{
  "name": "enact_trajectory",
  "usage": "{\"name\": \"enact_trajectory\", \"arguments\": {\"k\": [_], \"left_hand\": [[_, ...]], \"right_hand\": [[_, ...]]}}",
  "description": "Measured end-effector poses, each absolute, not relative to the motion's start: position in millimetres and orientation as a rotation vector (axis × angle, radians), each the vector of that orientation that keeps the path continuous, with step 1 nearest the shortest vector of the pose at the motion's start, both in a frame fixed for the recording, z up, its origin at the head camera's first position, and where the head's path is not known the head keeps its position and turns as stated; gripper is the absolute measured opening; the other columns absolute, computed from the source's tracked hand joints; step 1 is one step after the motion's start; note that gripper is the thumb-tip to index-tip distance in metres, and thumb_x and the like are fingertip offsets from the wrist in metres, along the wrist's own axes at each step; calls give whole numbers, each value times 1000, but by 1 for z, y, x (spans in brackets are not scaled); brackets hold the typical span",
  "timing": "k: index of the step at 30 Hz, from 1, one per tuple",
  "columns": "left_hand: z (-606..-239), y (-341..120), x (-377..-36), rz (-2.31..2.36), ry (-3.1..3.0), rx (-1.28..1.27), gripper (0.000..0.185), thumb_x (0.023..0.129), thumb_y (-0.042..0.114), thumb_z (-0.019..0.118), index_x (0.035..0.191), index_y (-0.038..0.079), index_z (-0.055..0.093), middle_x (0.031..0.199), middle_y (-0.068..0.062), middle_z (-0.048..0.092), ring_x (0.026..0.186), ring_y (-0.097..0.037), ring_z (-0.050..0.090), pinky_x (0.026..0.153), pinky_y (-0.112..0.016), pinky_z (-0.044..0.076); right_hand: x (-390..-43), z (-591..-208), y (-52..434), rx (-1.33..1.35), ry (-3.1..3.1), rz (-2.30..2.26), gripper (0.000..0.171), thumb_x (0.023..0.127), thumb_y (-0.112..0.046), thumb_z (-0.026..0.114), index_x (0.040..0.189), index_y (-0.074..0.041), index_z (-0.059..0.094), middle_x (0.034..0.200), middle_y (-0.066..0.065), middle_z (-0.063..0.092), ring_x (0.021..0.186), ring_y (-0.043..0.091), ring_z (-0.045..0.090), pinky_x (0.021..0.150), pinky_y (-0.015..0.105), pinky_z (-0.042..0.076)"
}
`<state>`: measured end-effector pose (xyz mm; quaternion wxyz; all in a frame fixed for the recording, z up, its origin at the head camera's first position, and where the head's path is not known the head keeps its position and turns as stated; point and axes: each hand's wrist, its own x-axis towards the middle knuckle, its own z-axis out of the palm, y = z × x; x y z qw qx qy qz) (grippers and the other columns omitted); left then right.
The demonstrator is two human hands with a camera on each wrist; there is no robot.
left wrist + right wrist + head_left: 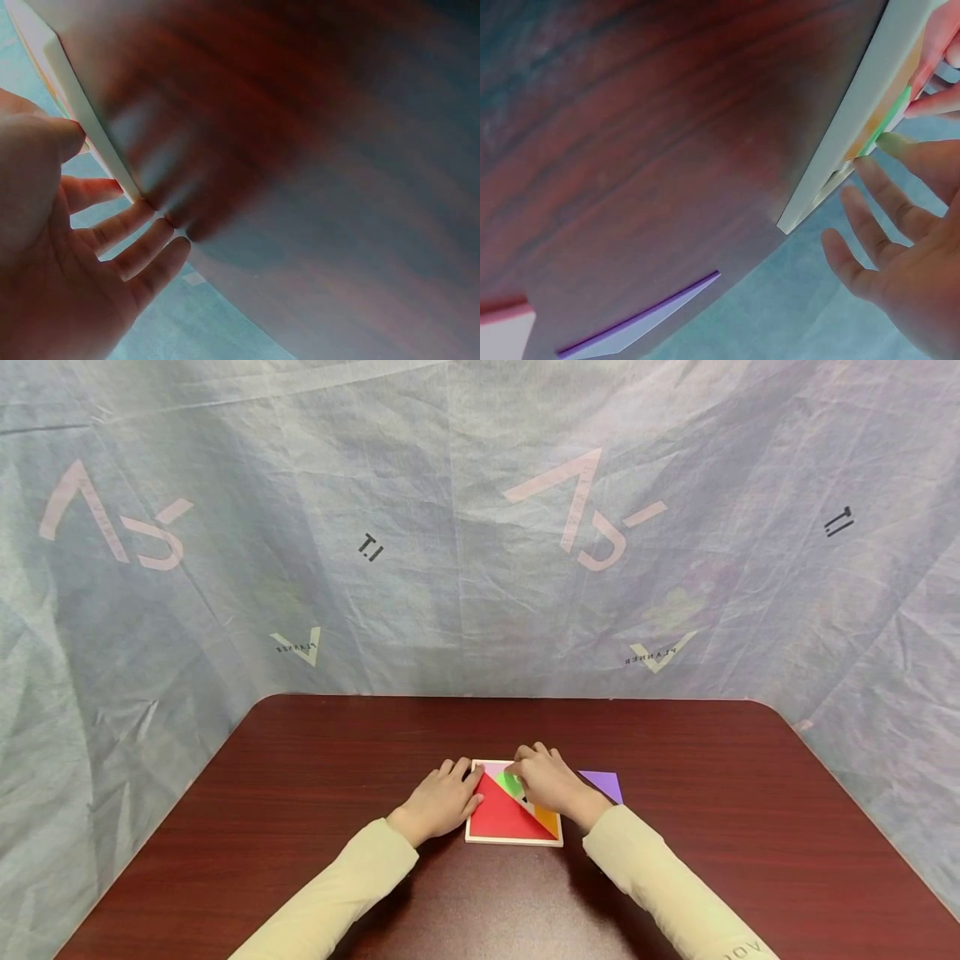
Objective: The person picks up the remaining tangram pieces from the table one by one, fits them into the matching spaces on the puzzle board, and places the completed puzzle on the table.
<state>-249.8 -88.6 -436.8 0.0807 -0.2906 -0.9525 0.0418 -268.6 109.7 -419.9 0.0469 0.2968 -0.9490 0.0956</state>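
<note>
Puzzle tray (pixel 480 838) lay under both hands: the left hand (pixel 442 800) rested flat beside it, the right hand (pixel 546 781) pressed the green piece (pixel 511 782), which could jam if tilted.

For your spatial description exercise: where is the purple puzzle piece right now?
In the head view the purple piece lies flat on the table, outside the wooden tray, just right of it beside the right hand.
</note>
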Motion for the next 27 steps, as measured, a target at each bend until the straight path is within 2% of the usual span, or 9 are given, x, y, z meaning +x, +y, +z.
{"name": "enact_trajectory", "arguments": {"k": [7, 15, 27], "left_hand": [[-437, -89, -249, 113, -2846, -876, 46, 94, 36, 47, 131, 9, 49, 122, -12, 47, 103, -27, 48, 83, -38, 46], [-438, -89, -250, 111, -2863, -871, 46, 94, 36, 45, 132, 10, 48, 124, -12, 46, 105, -27, 48, 85, -39, 46], [-438, -90, -250, 114, -2858, -872, 46, 94, 36, 45, 132, 10, 48, 125, -12, 46, 106, -27, 48, 86, -39, 45]], "right_hand": [[-267, -419, 110, 897, -2913, 324, 26, 84, -2, 58, 105, -13, 69, 99, 2, 59, 91, 22, 47, 78, 39, 39], [-266, -416, 116, 886, -2886, 346, 23, 84, -6, 59, 105, -12, 66, 106, 3, 59, 96, 25, 49, 82, 46, 40], [-266, -414, 136, 845, -2873, 369, 19, 85, -9, 61, 103, -12, 66, 105, 4, 59, 95, 26, 49, 81, 46, 39]]}}
